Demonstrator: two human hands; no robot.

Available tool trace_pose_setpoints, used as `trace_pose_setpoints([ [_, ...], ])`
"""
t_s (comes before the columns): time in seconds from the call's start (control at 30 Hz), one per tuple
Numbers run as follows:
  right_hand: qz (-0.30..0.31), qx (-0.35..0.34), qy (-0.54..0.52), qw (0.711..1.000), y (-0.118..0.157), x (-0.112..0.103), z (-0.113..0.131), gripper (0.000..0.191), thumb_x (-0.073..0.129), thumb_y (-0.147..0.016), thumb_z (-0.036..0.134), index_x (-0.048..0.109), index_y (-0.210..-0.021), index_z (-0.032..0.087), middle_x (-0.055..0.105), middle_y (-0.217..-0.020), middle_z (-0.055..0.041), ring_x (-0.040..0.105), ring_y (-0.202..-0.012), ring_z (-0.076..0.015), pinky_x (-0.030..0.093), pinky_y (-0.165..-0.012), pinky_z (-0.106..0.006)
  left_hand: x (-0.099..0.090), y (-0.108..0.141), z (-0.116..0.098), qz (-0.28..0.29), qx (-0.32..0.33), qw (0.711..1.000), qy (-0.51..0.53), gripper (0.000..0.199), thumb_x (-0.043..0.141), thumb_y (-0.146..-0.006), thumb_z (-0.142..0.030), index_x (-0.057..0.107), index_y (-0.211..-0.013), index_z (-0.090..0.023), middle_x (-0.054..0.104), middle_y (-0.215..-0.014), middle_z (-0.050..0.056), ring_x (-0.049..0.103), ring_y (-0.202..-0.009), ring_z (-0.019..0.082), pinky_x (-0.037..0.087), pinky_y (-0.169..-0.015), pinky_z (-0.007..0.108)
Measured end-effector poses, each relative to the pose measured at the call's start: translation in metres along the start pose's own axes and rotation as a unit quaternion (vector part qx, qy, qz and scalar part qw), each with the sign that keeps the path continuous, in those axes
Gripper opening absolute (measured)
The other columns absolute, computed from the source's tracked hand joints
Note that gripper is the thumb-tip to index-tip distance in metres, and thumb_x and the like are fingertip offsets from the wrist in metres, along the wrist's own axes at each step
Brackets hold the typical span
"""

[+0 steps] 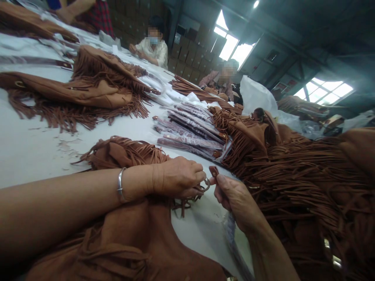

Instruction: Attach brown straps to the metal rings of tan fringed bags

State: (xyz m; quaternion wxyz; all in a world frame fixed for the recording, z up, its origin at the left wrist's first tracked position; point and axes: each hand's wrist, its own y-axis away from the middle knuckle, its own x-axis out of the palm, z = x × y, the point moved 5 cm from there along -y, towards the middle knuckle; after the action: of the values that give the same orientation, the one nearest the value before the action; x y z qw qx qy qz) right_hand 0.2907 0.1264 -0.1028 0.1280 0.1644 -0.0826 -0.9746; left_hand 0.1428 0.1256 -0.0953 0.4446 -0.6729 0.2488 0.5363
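My left hand [180, 177], with a silver bracelet on the wrist, is closed on a metal ring [207, 185] near the middle of the view. Just right of it, my right hand [231, 193] pinches the end of a brown strap [214, 171] that has a small metal stud. The strap's plastic-wrapped length [234, 242] hangs down below that hand. Ring and strap end are close together; whether they touch I cannot tell. A brown fringed bag [131, 234] lies beneath my left forearm, and more fringed leather [125, 153] sits just behind it.
Plastic-wrapped straps [190, 130] lie on the white table [38, 144] ahead. A large pile of fringed brown bags [307, 183] fills the right side. Other fringed bags [96, 91] rest at the back left. Two people [155, 48] [218, 80] are across the table; another person's arm shows at top left.
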Motion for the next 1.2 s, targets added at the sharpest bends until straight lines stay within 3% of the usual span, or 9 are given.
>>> trace_pose_setpoints([
  [0.13, -0.001, -0.037, 0.036, 0.999, -0.004, -0.005, 0.005, 0.036, 0.071, -0.067, 0.041, 0.072, -0.091, 0.014, 0.052, -0.057, 0.0013, 0.036, -0.05, -0.0079, 0.026, -0.045, -0.021, 0.001, 0.001, -0.002, -0.011, 0.009, 1.0, -0.006, 0.028, 0.051, -0.084, -0.04, 0.056, -0.089, -0.012, 0.06, -0.084, 0.009, 0.056, -0.069, 0.019, 0.045, -0.056, 0.03],
  [0.27, -0.027, -0.01, 0.024, 0.999, -0.004, -0.012, 0.0, 0.037, 0.07, -0.068, 0.041, 0.073, -0.091, 0.012, 0.041, -0.046, 0.0035, 0.028, -0.045, -0.0072, 0.015, -0.042, -0.022, 0.003, 0.002, -0.001, -0.012, 0.014, 1.0, 0.01, 0.028, 0.051, -0.084, -0.04, 0.056, -0.086, -0.013, 0.059, -0.081, 0.008, 0.056, -0.067, 0.018, 0.046, -0.057, 0.031],
  [0.4, -0.024, -0.014, 0.004, 1.0, -0.005, -0.011, -0.002, 0.033, 0.07, -0.069, 0.038, 0.074, -0.09, 0.013, 0.042, -0.048, 0.0022, 0.024, -0.046, -0.0071, 0.011, -0.043, -0.022, 0.002, 0.002, -0.002, -0.003, 0.02, 1.0, 0.017, 0.027, 0.052, -0.084, -0.039, 0.057, -0.085, -0.013, 0.06, -0.081, 0.008, 0.056, -0.067, 0.019, 0.045, -0.057, 0.031],
  [0.5, -0.015, -0.02, -0.002, 1.0, -0.006, -0.009, -0.003, 0.032, 0.07, -0.069, 0.038, 0.074, -0.088, 0.013, 0.043, -0.05, 0.0015, 0.023, -0.047, -0.0074, 0.011, -0.043, -0.022, 0.0, 0.003, -0.002, 0.007, 0.025, 0.999, 0.028, 0.028, 0.052, -0.084, -0.039, 0.057, -0.087, -0.012, 0.06, -0.083, 0.009, 0.057, -0.069, 0.019, 0.044, -0.058, 0.03],
  [0.63, 0.069, -0.023, -0.005, 0.997, -0.007, 0.0, -0.007, 0.03, 0.067, -0.072, 0.039, 0.072, -0.078, 0.011, 0.04, -0.049, 0.0023, 0.022, -0.046, -0.0065, 0.011, -0.043, -0.023, -0.003, 0.004, -0.001, 0.014, 0.017, 0.998, 0.063, 0.027, 0.054, -0.084, -0.038, 0.057, -0.092, -0.012, 0.06, -0.083, 0.007, 0.056, -0.07, 0.017, 0.043, -0.059, 0.028],
  [0.77, 0.026, -0.025, -0.053, 0.998, -0.012, -0.003, -0.012, 0.027, 0.066, -0.073, 0.039, 0.07, -0.078, 0.012, 0.042, -0.051, 0.0032, 0.019, -0.043, -0.0048, 0.008, -0.042, -0.023, -0.004, 0.005, -0.002, 0.017, 0.033, 0.996, 0.082, 0.028, 0.053, -0.084, -0.038, 0.057, -0.093, -0.012, 0.06, -0.084, 0.008, 0.056, -0.07, 0.017, 0.043, -0.061, 0.027],
  [0.97, 0.012, -0.031, -0.049, 0.998, -0.013, 0.0, -0.013, 0.03, 0.07, -0.07, 0.038, 0.071, -0.08, 0.01, 0.045, -0.052, 0.0015, 0.022, -0.044, -0.0056, 0.009, -0.041, -0.022, 0.001, 0.006, -0.001, 0.027, 0.017, 0.994, 0.107, 0.03, 0.053, -0.084, -0.04, 0.058, -0.089, -0.011, 0.06, -0.084, 0.009, 0.056, -0.071, 0.018, 0.044, -0.063, 0.027],
  [1.2, 0.043, -0.008, -0.088, 0.995, -0.015, 0.005, -0.02, 0.031, 0.07, -0.07, 0.038, 0.071, -0.081, 0.009, 0.041, -0.051, 0.0026, 0.02, -0.043, -0.0045, 0.008, -0.04, -0.022, 0.002, 0.007, -0.003, 0.045, 0.001, 0.994, 0.099, 0.03, 0.052, -0.085, -0.04, 0.057, -0.092, -0.011, 0.062, -0.085, 0.011, 0.056, -0.078, 0.02, 0.043, -0.073, 0.031],
])
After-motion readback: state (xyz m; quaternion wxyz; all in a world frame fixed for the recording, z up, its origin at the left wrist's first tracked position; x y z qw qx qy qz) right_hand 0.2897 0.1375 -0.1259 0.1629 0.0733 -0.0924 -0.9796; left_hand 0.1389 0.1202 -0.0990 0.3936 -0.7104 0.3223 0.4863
